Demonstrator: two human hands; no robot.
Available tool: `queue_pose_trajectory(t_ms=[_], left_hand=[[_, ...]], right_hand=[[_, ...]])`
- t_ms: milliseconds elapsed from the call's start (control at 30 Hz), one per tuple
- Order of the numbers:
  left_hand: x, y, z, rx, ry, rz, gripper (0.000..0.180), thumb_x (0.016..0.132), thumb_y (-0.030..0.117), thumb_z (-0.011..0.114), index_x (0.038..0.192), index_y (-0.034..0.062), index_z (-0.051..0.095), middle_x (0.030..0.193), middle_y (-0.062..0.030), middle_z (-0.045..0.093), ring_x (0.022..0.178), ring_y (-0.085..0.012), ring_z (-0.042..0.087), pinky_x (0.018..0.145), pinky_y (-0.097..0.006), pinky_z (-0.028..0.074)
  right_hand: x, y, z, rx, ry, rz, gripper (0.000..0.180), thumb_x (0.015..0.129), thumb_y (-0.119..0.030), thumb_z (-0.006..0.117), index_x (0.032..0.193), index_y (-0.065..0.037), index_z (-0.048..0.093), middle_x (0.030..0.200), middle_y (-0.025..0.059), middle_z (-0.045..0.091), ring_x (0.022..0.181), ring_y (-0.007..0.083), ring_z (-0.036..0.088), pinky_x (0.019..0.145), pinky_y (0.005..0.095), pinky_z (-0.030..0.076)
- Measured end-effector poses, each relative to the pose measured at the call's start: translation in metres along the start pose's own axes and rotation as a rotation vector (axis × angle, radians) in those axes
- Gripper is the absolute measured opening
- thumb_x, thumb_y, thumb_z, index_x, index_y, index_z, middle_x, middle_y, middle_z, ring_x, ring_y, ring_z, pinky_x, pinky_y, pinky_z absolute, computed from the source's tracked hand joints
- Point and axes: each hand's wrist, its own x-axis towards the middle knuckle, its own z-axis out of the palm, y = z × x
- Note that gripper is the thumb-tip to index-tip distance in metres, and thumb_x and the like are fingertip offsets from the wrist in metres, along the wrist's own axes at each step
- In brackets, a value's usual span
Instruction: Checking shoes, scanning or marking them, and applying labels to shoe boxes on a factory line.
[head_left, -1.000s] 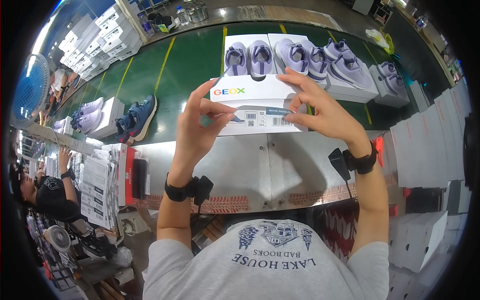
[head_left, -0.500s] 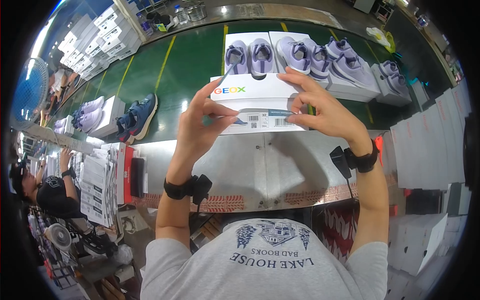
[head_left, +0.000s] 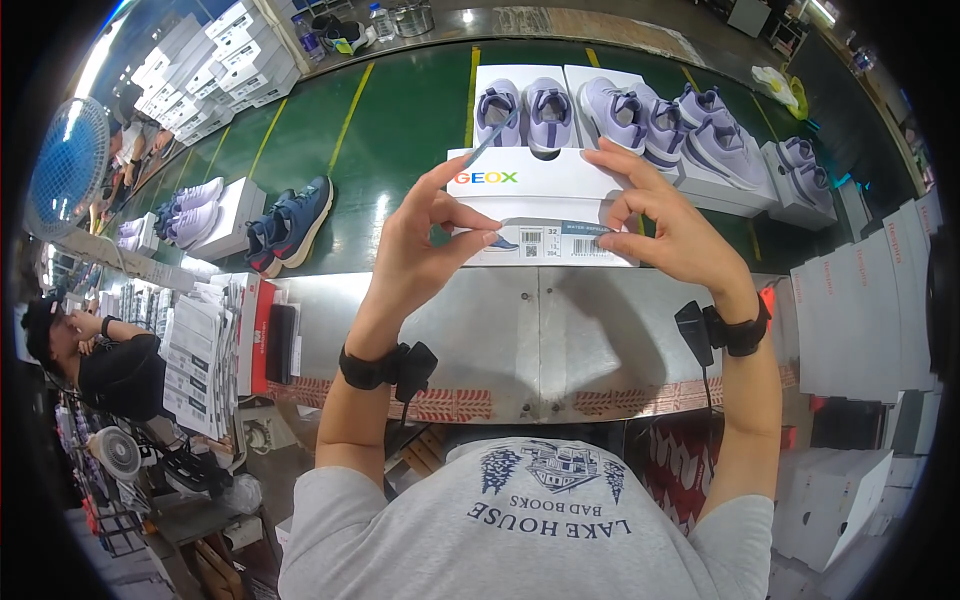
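A white shoebox [head_left: 540,180] stands on the green belt [head_left: 400,130] with a pair of lilac shoes [head_left: 525,110] in it. Over its near end I hold a white printed label [head_left: 560,240]. My left hand [head_left: 420,250] pinches the label's left end between thumb and fingers. My right hand [head_left: 670,225] pinches its right end, index finger stretched along the box's top edge. A thin bluish strip [head_left: 492,140] sticks up past my left fingers. Both wrists wear black bands.
More open boxes of lilac shoes [head_left: 650,115] lie to the right, and dark blue shoes [head_left: 295,220] to the left. Near me is a metal ledge [head_left: 540,340]. Label stacks [head_left: 200,350] stand left, flat white boxes [head_left: 860,310] right. A seated person [head_left: 110,360] is far left.
Both hands keep hold of the label at the box's near end. My left fingers have shifted slightly along its left end; the box has not moved.
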Motion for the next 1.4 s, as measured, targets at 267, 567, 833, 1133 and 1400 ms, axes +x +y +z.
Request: queue_pose_trajectory(t_ms=[267, 567, 833, 1133, 1400], left_hand=[[0.003, 0.007, 0.005, -0.089, 0.0, -0.076, 0.075, 0.082, -0.005, 0.077, 0.149, 0.003, 0.044, 0.088, -0.0071, 0.075, 0.086, -0.0136, 0.072, 0.081, -0.028, 0.051], [0.005, 0.006, 0.013, -0.108, 0.002, -0.073, 0.075, 0.083, -0.002, 0.078, 0.149, 0.0016, 0.044, 0.087, -0.0055, 0.076, 0.088, -0.0112, 0.07, 0.077, -0.026, 0.048], [0.004, 0.0, 0.016, -0.011, -0.001, -0.002, 0.07, 0.083, 0.001, 0.078, 0.146, 0.0063, 0.048, 0.089, -0.0034, 0.077, 0.087, -0.0116, 0.068, 0.076, -0.026, 0.047], [0.001, 0.003, 0.023, 0.179, -0.005, 0.091, 0.07, 0.082, -0.004, 0.076, 0.146, 0.0052, 0.05, 0.093, -0.0017, 0.074, 0.086, -0.0074, 0.059, 0.078, -0.025, 0.043], [0.017, 0.002, 0.026, 0.524, 0.031, 0.263, 0.097, 0.073, 0.011, 0.086, 0.157, 0.0121, 0.037, 0.155, -0.0226, 0.034, 0.13, -0.0328, 0.045, 0.107, -0.044, 0.041]], right_hand=[[-0.003, 0.005, -0.004, 0.038, -0.012, 0.012, 0.02, 0.084, -0.008, 0.077, 0.079, -0.007, 0.057, 0.161, 0.0112, 0.04, 0.157, 0.0338, 0.018, 0.123, 0.0491, 0.021], [-0.008, 0.006, -0.008, 0.074, 0.006, 0.053, 0.018, 0.083, -0.008, 0.075, 0.078, -0.008, 0.058, 0.161, 0.0112, 0.041, 0.157, 0.034, 0.018, 0.123, 0.0503, 0.021], [-0.009, 0.009, -0.007, 0.024, 0.019, 0.027, 0.018, 0.083, -0.009, 0.076, 0.078, -0.007, 0.058, 0.159, 0.0123, 0.043, 0.156, 0.0337, 0.023, 0.119, 0.0454, 0.029], [-0.013, 0.019, 0.001, -0.18, 0.138, -0.051, 0.028, 0.08, -0.016, 0.083, 0.089, -0.008, 0.058, 0.163, 0.0198, 0.031, 0.154, 0.0384, 0.024, 0.114, 0.0431, 0.037], [-0.021, 0.04, 0.021, 0.329, 0.32, 0.283, 0.068, 0.083, -0.022, 0.084, 0.14, -0.011, 0.047, 0.147, 0.0124, 0.042, 0.136, 0.028, 0.044, 0.108, 0.0389, 0.04]])
